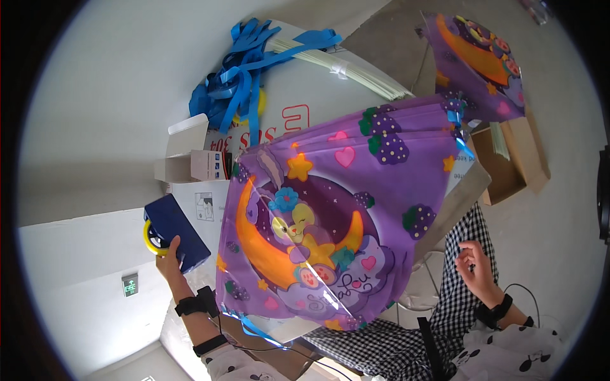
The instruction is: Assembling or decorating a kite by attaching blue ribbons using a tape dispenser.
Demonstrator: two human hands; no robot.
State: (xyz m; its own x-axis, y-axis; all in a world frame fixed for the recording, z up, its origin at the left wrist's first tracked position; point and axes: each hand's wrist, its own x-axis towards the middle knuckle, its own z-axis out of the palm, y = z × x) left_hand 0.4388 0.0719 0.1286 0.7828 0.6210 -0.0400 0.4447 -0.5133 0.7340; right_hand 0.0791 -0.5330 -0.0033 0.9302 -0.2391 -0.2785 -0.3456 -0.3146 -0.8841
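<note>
At the left, my left hand (169,263) is closed at the lower edge of a dark blue box (180,232), its thumb on the box. A yellow wheel-like reel (151,240) shows beside the box, next to my fingers; how it is held is partly hidden. A purple kite sheet (406,184), printed with a cartoon rabbit on an orange moon, lies spread across the table in front of me. Blue ribbon is at its lower left and right corners. Over my lap at the right, my right hand (478,273) is off the kite, fingers loosely curled and apart, holding nothing visible.
Blue ribbons (238,79) are heaped at the far side of the table (279,130), beside a bundle of pale thin rods (362,77). A small open white box (190,166) is at left. Right lie an open cardboard box (505,171) and another purple printed sheet (476,70).
</note>
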